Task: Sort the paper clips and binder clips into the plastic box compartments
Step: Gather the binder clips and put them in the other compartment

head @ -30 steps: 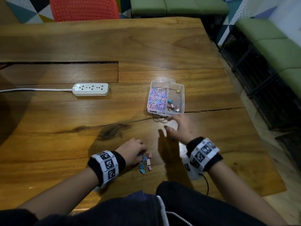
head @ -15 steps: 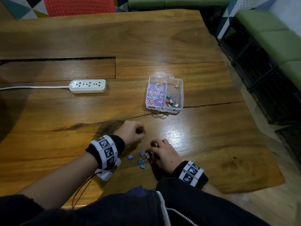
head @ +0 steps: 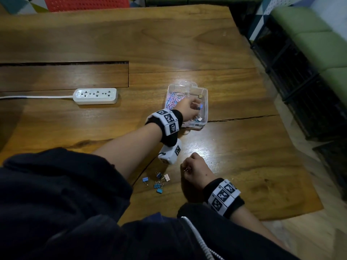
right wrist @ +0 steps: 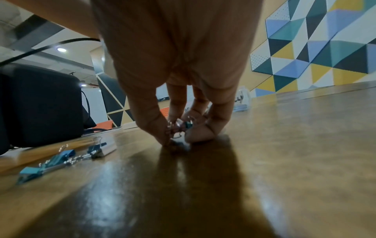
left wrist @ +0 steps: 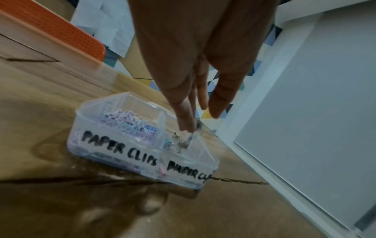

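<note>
The clear plastic box (head: 205,102) stands mid-table, with pastel paper clips (head: 173,99) in its left compartment. My left hand (head: 197,106) hovers over the right compartment, where binder clips (head: 198,119) lie. In the left wrist view its fingers (left wrist: 183,116) point straight down with the thumb apart, and a blurred clip (left wrist: 190,138) is just under the fingertips. The box wall (left wrist: 120,148) reads "PAPER CLIPS" and "BINDER CLIPS". Nearer me, my right hand (head: 185,168) rests on the table, fingers curled round a few binder clips (right wrist: 179,127). Left of it lie several loose blue binder clips (head: 157,182) (right wrist: 61,157).
A white power strip (head: 95,96) with its cord lies left of the box, below a long recess in the tabletop (head: 63,76). A crack (head: 244,117) runs right from the box. The table's right edge drops toward black crates and green benches (head: 319,44). A red chair (head: 84,2) stands behind the table.
My left hand has left the loose pile and reached forward to the box's right compartment. My right hand has shifted a little right of the pile with clips gathered in its fingers.
</note>
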Available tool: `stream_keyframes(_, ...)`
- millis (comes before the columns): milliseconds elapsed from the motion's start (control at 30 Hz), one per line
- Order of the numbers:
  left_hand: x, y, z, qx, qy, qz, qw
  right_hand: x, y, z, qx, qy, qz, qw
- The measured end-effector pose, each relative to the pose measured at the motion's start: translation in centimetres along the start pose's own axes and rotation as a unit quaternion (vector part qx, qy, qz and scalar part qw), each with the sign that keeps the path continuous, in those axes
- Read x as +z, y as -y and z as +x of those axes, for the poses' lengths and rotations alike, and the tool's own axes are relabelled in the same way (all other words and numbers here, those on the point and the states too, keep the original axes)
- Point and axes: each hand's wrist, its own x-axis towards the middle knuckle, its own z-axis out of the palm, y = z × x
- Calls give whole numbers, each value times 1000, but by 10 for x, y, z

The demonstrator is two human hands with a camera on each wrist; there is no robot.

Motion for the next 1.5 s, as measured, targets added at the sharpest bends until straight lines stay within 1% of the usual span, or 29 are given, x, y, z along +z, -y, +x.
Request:
stream_keyframes(67,-1,4,-3,-2,26,39,999,-2,1,-1,8,0,-5,1000)
stream_keyframes(167,-12,20,-24,21,32,108,993,-7,-1,-2,23,-1,11,1000)
stream_keyframes(200,-17,28,-35,25,49,150,987,-11,-3,-2,31,-1,13,999)
stream_keyframes(233,-22,38,-48,28,80,204,975,-15,-5,-3,38,-2,15,999)
stream_keyframes(267,-26,50,-61,26,124,264,956,-19,-8,-3,46,-5,22,999)
stream_keyframes(300,-29,63,-75,13,174,322,930,-24,-9,-4,54,-8,36,998)
stream_keyframes(367,-29,87,-104,-27,258,425,867,-35,-10,-3,69,-12,62,996)
stream_keyframes(400,-27,96,-117,-28,279,466,839,-42,-9,0,74,-11,74,994)
stream_keyframes(433,-25,102,-127,-18,288,498,818,-49,-8,3,77,-11,88,993)
stream_keyframes(467,-23,107,-134,-2,283,517,808,-56,-6,7,76,-11,100,992)
stream_keyframes(500,-21,112,-139,18,268,521,810,-64,-3,12,73,-16,109,991)
stream_keyframes(567,-17,117,-145,45,232,506,830,-83,8,20,57,-37,116,991)
stream_keyframes(667,-15,121,-151,48,198,481,853,-111,25,38,19,-104,103,989)
stream_keyframes(733,-15,121,-154,43,184,474,860,-122,33,49,8,-150,113,982)
stream_keyframes(767,-15,121,-155,41,181,472,862,-123,34,53,5,-157,115,981)
stream_keyframes(833,-16,122,-155,30,181,464,867,-115,36,53,1,-139,114,984)
stream_keyframes(900,-19,123,-153,2,180,436,882,-96,37,43,-18,-112,99,989)
stream_keyframes(933,-20,123,-152,-15,178,416,892,-84,38,35,-38,-91,75,992)
stream_keyframes(1000,-20,123,-152,-40,163,377,911,-56,37,18,-80,-12,22,996)
stream_keyframes(1067,-19,123,-154,-47,148,361,920,-29,35,3,-106,80,-33,991)
stream_keyframes(1133,-18,124,-156,-47,137,358,922,-4,32,-7,-137,118,-94,979)
stream_keyframes(1233,-21,125,-156,-53,114,355,926,19,32,-14,-179,108,-146,967)
stream_keyframes(1333,-25,126,-156,-62,93,352,929,29,37,-17,-209,89,-196,954)
stream_keyframes(1433,-25,126,-158,-57,77,350,932,32,39,-19,-216,93,-216,948)
stream_keyframes(1500,-24,124,-158,-53,67,344,935,32,37,-19,-199,100,-190,956)
